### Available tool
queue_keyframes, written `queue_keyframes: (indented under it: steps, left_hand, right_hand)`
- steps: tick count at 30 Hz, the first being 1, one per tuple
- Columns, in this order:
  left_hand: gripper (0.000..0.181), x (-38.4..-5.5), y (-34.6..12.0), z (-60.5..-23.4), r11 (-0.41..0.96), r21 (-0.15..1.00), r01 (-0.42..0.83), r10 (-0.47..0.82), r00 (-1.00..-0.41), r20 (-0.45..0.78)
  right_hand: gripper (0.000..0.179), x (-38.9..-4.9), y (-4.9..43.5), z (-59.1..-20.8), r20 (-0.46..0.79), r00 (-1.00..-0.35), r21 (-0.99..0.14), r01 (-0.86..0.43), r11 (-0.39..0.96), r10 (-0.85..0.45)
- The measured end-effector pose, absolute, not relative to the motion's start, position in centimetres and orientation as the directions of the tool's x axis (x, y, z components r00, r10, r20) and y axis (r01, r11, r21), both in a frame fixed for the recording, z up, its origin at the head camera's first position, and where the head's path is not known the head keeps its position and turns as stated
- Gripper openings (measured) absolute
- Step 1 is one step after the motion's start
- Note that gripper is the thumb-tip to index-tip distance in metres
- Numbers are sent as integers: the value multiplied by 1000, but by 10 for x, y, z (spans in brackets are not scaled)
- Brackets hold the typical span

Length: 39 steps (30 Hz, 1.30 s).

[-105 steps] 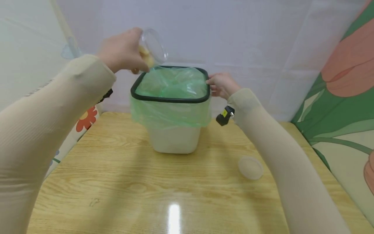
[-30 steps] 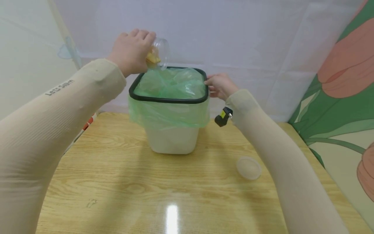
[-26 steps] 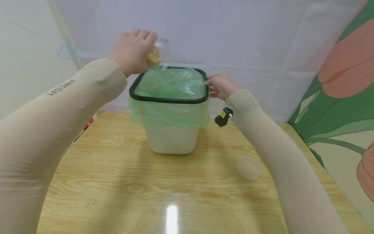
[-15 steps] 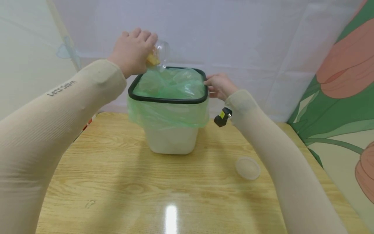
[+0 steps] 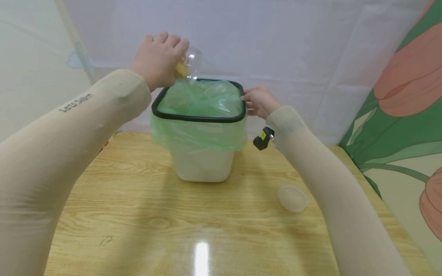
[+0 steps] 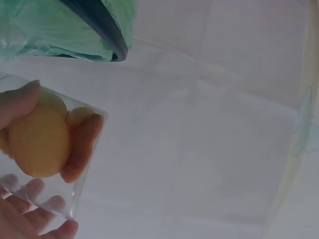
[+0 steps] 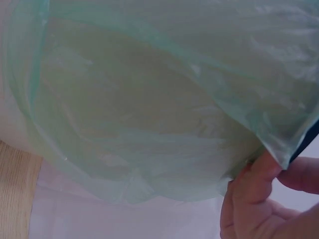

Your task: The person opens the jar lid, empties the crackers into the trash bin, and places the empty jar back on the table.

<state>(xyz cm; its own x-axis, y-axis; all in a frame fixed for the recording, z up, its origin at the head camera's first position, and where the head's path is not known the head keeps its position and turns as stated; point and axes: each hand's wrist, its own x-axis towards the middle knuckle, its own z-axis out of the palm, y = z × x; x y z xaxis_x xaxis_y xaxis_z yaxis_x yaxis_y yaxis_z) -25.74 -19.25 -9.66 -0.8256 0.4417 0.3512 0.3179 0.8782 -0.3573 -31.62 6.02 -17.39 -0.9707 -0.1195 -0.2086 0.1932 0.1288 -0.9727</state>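
In the head view, my left hand [image 5: 157, 59] grips a clear plastic jar [image 5: 195, 57], tilted on its side above the left part of a bin. Rounded yellow-orange pieces [image 6: 41, 142] and a browner one lie inside the jar; their kind is unclear. The thumb and fingers hold opposite sides of it in the left wrist view. A green plastic bag [image 5: 203, 134] lines the white bin [image 5: 205, 166] and folds over its black rim [image 5: 200, 119]. On the far right of that rim, my right hand [image 5: 262, 100] pinches rim and bag between thumb and fingers [image 7: 251, 186].
A round, translucent lid [image 5: 292, 198] lies flat on the wooden table [image 5: 155, 226], right of the bin. White cloth [image 5: 293, 46] hangs close behind the bin. A flower-patterned panel [image 5: 407, 115] borders the right side.
Since the oldest frame, my left hand has moved right and turned over, tipping the jar more toward the bin. During the last second it shifts only slightly. My right hand stays on the rim.
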Motion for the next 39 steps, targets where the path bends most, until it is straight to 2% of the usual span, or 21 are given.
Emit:
queue_keyframes:
  steps: [6, 14, 23, 32, 39]
  left_hand:
    - [69, -260, -192, -95, 878, -361, 313, 438, -829, 347]
    - [77, -262, -194, -95, 909, -296, 292, 383, -866, 323]
    - [71, -260, -196, -97, 892, -348, 289, 406, -850, 335]
    - [74, -261, -199, -98, 872, -396, 287, 434, -827, 357]
    - [74, -262, -199, -98, 883, -356, 306, 432, -825, 363]
  right_hand:
    - [43, -317, 61, -173, -208, -972, -972, 193, 136, -111]
    - [44, -315, 60, -173, -213, -970, -973, 200, 112, -117]
    - [43, -316, 57, -174, -217, -969, -972, 203, 117, -120]
    - [41, -316, 56, -174, -213, -970, -972, 198, 124, -122]
    - [40, -315, 55, -174, -208, -970, -972, 192, 137, -121]
